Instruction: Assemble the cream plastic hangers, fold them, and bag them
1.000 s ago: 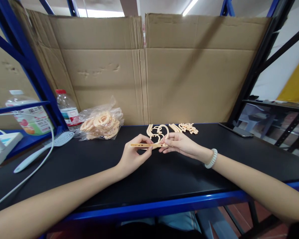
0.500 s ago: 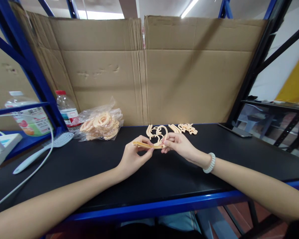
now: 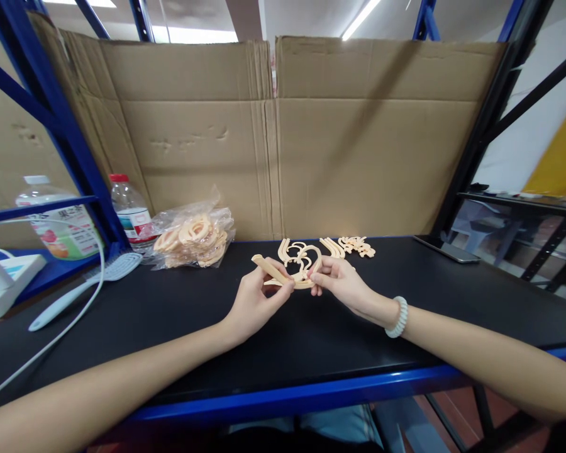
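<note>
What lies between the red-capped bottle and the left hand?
In the head view, a clear plastic bag of pale ring-shaped pieces lies between them, with black tabletop nearer the left hand.

Smooth wood-like strip (image 3: 269, 268), matt tabletop (image 3: 330, 333), creased cardboard (image 3: 377, 163)

Cardboard panels (image 3: 382, 157) at 12 o'clock, behind black tabletop (image 3: 382, 333). I note tube light (image 3: 361, 19) lit, 1 o'clock; white wall (image 3: 532, 132), 2; blue post (image 3: 42, 100), 10; reddish floor (image 3: 460, 415), 4–5.
</note>
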`<state>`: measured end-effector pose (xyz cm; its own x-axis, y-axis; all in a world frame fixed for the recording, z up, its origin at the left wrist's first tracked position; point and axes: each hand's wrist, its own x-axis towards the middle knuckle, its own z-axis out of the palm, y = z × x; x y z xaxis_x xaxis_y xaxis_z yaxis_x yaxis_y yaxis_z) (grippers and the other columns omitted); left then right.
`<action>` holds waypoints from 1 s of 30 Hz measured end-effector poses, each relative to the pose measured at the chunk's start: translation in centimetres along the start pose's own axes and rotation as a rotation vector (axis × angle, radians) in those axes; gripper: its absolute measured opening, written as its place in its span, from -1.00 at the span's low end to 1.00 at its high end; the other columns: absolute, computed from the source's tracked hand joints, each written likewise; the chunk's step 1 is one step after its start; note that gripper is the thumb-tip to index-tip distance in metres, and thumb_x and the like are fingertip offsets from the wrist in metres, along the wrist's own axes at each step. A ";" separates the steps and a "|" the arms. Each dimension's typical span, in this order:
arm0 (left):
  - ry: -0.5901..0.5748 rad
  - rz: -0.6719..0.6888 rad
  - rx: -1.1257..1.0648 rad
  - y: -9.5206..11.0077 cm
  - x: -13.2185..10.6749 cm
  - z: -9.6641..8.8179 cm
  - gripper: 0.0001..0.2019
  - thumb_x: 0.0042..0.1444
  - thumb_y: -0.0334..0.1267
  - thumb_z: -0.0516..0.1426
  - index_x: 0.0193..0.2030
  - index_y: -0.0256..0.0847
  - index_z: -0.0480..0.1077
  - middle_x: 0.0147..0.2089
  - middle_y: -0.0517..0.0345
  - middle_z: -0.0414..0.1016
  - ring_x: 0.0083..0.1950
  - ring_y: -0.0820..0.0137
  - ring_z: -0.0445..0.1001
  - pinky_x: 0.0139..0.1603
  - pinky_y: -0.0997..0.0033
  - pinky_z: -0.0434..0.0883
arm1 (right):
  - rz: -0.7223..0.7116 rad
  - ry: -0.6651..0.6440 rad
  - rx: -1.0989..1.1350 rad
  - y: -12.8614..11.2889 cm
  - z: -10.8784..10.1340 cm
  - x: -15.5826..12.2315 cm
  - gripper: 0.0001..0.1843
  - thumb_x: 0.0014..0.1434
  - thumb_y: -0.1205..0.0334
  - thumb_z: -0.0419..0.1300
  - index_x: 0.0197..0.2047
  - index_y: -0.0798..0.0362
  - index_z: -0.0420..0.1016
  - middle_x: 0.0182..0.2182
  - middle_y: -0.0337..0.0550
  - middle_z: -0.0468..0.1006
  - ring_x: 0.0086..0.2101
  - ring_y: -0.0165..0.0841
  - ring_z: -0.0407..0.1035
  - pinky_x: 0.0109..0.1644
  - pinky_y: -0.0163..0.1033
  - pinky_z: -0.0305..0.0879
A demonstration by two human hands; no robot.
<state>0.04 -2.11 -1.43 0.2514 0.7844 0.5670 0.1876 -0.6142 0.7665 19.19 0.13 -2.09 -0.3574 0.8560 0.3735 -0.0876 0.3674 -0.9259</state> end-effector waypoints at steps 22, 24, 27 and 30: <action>-0.029 -0.541 -0.520 0.1 -0.2 1.4 -0.74 -0.17 -0.25 0.37 -0.34 -0.29 0.46 -0.34 0.14 0.53 -0.25 0.42 0.52 -0.11 0.39 0.48 | 0.049 -0.004 0.037 -0.8 -0.2 0.6 -0.66 -0.02 0.00 0.33 -0.33 0.10 0.45 -0.48 -0.20 0.51 -0.52 -0.45 0.40 -0.42 -0.31 0.39; -0.019 -0.575 -0.560 -0.1 -0.1 1.4 -0.75 -0.18 -0.27 0.38 -0.34 -0.29 0.50 -0.32 0.12 0.53 -0.24 0.44 0.51 -0.07 0.39 0.48 | 0.002 0.083 -0.035 -0.9 -2.2 1.7 -0.66 0.03 -0.03 0.28 -0.31 0.10 0.46 -0.47 -0.17 0.53 -0.49 -0.43 0.42 -0.39 -0.29 0.39; -0.004 -0.604 -0.610 -0.4 -0.1 1.4 -0.76 -0.19 -0.29 0.38 -0.35 -0.31 0.52 -0.32 0.11 0.52 -0.23 0.45 0.49 -0.04 0.40 0.48 | -0.118 0.200 -0.356 -0.7 -6.3 3.2 -0.72 0.07 0.04 0.24 -0.25 0.09 0.50 -0.42 -0.13 0.55 -0.43 -0.37 0.42 -0.31 -0.21 0.37; 0.000 -0.622 -0.642 -0.5 0.0 1.3 -0.78 -0.19 -0.30 0.38 -0.38 -0.31 0.52 -0.37 0.15 0.49 -0.28 0.49 0.48 -0.05 0.41 0.49 | -0.216 0.160 -0.826 0.2 -10.0 4.2 -0.85 0.10 0.18 0.21 -0.31 0.05 0.56 -0.37 -0.09 0.58 -0.36 -0.28 0.41 -0.19 -0.10 0.32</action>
<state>1.18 -1.89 -2.22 0.2817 0.9595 -0.0075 -0.2780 0.0891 0.9565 26.99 7.46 -0.17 -0.2701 0.7552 0.5973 0.5870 0.6209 -0.5196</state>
